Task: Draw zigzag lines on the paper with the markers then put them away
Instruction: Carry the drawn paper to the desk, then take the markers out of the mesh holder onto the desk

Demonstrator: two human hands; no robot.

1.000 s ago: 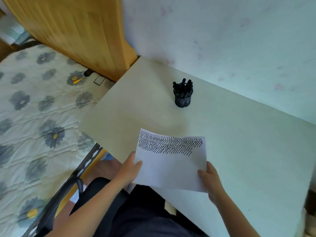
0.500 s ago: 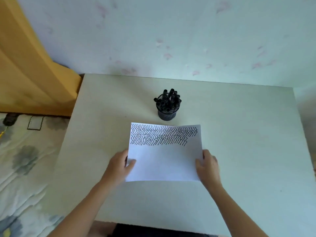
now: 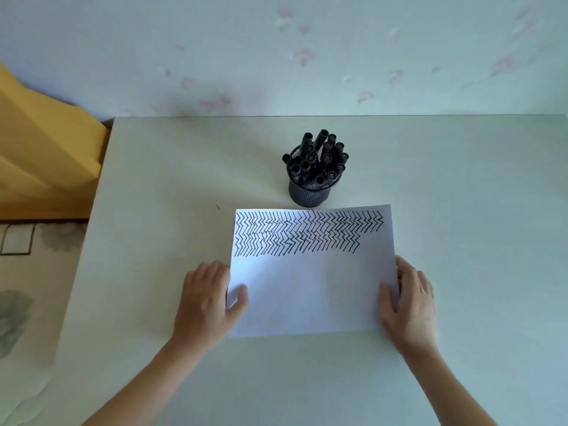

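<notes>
White sheet: the white rectangular sheet of paper (image 3: 313, 272) lies on the pale tabletop, in front of the person, long side across.
Zigzags: rows of black zigzag lines (image 3: 307, 233) fill the far part of the sheet; the near part is blank.
Left hand: the left hand (image 3: 207, 298) is at the sheet's left edge, thumb lying on top of the paper near the near-left corner, fingers curled at or under the edge. It pinches the edge between thumb and fingers.
Right hand: the right hand (image 3: 410, 298) is at the sheet's right edge, thumb on top of the paper, fingers gently curved along and beyond the edge. It grips the edge in the same way, though how far the fingers reach under the sheet cannot be told.
Markers: a bunch of black capped markers (image 3: 318, 156) stands upright in the holder, ends pointing up, a few leaning outward.
Holder: the black round mesh pen holder (image 3: 310, 193) stands on the table just beyond the sheet's far edge, very close to it; whether they touch cannot be told.
Table: the pale off-white rectangular table (image 3: 153, 210) is pushed against the wall.
Wall: pale wallpaper with faint pink marks (image 3: 307, 56) rises behind the table.
Left side: a yellow wooden panel (image 3: 40, 155) stands beside the table's left far corner, and a quilted cover with grey flower prints (image 3: 24, 302) lies below it.
</notes>
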